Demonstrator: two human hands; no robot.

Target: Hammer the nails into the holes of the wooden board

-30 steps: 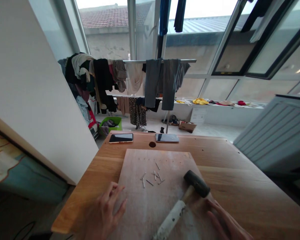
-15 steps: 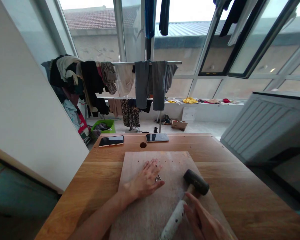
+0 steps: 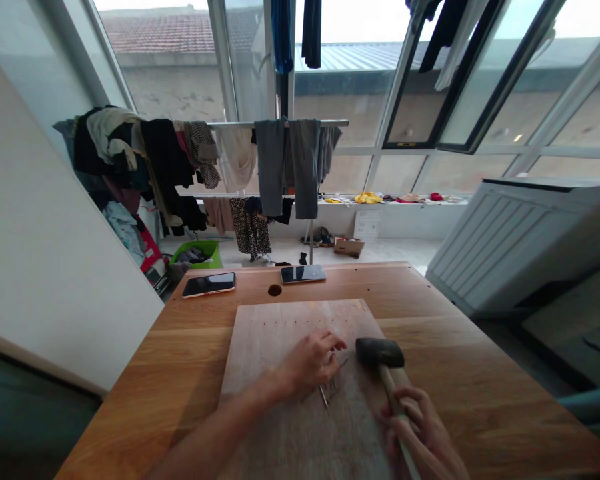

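Note:
A pale wooden board [image 3: 275, 340] lies on the wooden table [image 3: 190, 340]. Several loose nails [image 3: 330, 387] lie on the board. My left hand [image 3: 310, 363] rests over the nails with its fingers curled down onto them; what it grips is hidden. My right hand [image 3: 423, 437] is wrapped round the pale handle of a hammer [image 3: 380, 353]. The hammer's black head rests on the board just right of my left hand.
Two phones [image 3: 209, 285] [image 3: 303, 273] lie at the table's far edge beside a round hole [image 3: 275, 291]. Beyond stands a drying rack [image 3: 280, 153] hung with clothes, a green basket [image 3: 197, 252], and a white slatted panel [image 3: 510, 240] at the right.
My right hand has closed round the hammer handle and turned the hammer more upright. My left hand slid right and curled over the nails. The view shifted slightly right.

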